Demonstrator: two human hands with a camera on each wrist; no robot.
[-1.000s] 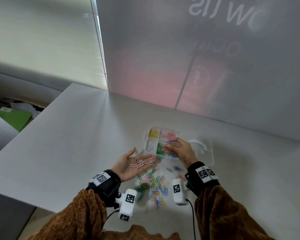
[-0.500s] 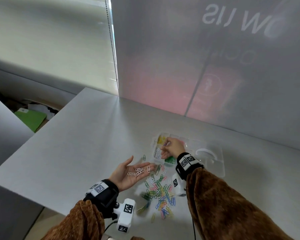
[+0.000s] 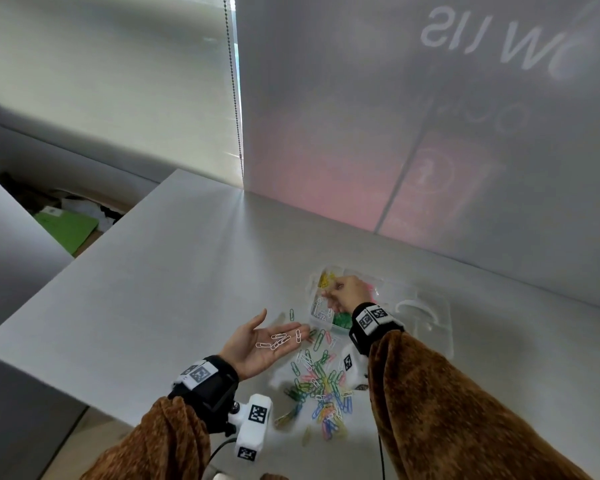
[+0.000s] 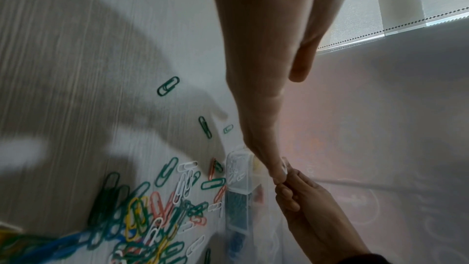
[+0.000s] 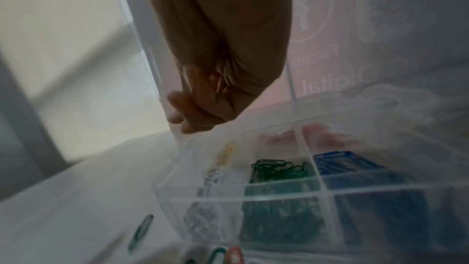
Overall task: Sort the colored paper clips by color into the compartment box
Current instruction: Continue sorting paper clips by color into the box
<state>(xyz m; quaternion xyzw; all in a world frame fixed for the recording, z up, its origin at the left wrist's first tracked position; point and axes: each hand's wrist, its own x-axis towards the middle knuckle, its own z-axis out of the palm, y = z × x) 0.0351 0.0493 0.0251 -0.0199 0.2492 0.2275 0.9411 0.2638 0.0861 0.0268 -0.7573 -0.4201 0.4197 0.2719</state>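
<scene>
Right hand (image 3: pixel 345 293), fingers curled, contents hidden, has moved from the green compartment toward the compartment box's (image 3: pixel 426 329) far-left corner. Left hand (image 3: pixel 257 342), palm flat, still cradles white paper clips (image 3: pixel 280 339); sorting continues.
</scene>
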